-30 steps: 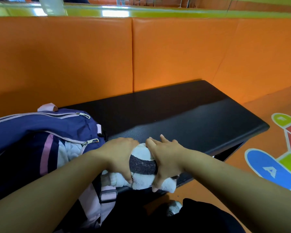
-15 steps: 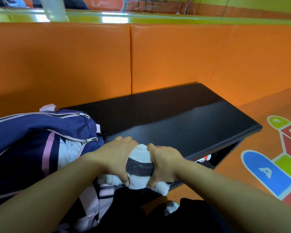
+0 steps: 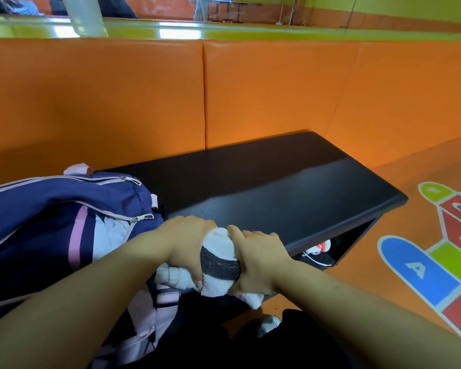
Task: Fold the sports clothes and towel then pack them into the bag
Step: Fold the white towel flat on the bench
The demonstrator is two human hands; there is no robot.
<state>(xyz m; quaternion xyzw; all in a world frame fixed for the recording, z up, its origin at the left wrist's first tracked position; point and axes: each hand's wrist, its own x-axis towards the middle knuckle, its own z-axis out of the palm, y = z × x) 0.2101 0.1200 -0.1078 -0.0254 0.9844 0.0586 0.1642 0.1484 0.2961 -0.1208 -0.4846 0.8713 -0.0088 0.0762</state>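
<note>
both hands, left hand (image 3: 189, 242) and right hand (image 3: 258, 259), curl fingers round the rolled towel (image 3: 218, 265) at the bench (image 3: 290, 198) near edge, squeezing it compact, likely so it fits the open bag (image 3: 64, 222) at nine o'clock.

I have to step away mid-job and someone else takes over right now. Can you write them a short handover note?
Left hand grips the left side of the rolled white towel; right hand grips its right side.
The towel is at the near edge of the black bench, beside the navy and pink backpack, whose zip is open with a white garment showing inside.
Done: towel rolled; at least one garment packed.
Left: put the towel into the backpack, then probably zip it.
</note>
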